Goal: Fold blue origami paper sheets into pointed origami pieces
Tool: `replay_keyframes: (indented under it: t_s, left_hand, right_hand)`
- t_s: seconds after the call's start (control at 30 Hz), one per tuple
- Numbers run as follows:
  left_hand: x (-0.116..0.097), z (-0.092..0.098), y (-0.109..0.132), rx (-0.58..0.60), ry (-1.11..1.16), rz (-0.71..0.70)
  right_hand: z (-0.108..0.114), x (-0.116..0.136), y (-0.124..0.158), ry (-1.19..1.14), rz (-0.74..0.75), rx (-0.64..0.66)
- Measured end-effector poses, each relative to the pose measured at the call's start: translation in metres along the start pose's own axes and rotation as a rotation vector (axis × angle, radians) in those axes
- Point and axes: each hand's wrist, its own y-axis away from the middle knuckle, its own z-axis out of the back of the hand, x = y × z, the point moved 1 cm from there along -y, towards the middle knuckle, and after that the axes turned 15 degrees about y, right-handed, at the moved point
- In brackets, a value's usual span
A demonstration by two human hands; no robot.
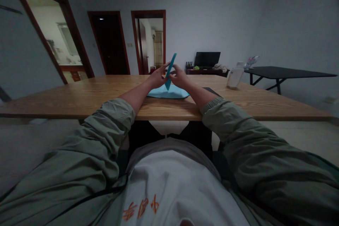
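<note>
A thin blue flat piece is held up on edge, tilted, between my two hands. My left hand grips it from the left, and my right hand has its fingers closed on it from the right. Below them a light blue sheet or cloth lies flat on the wooden table, near its front edge. What the flat piece is made of cannot be told.
A white translucent bottle stands on the table at the right. Beside my right forearm lies a dark flat object. Beyond are a black table and a cabinet bearing a dark screen.
</note>
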Motion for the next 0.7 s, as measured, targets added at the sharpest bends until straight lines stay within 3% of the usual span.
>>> replay_keyframes:
  t_s: [0.23, 0.43, 0.6, 0.7]
  left_hand:
    - [-0.004, -0.005, -0.003, -0.210, -0.104, 0.070]
    - [-0.004, -0.007, -0.005, -0.230, -0.138, 0.031]
    - [0.000, 0.009, -0.006, -0.256, -0.218, 0.056]
    - [0.009, 0.021, -0.007, -0.274, -0.092, 0.171]
  right_hand:
    - [0.003, 0.013, 0.005, 0.261, 0.015, -0.072]
    - [0.007, 0.010, 0.003, 0.328, -0.102, -0.127]
    - [0.015, -0.002, -0.001, 0.301, -0.141, -0.135]
    - [0.017, -0.012, -0.003, 0.264, -0.119, -0.105]
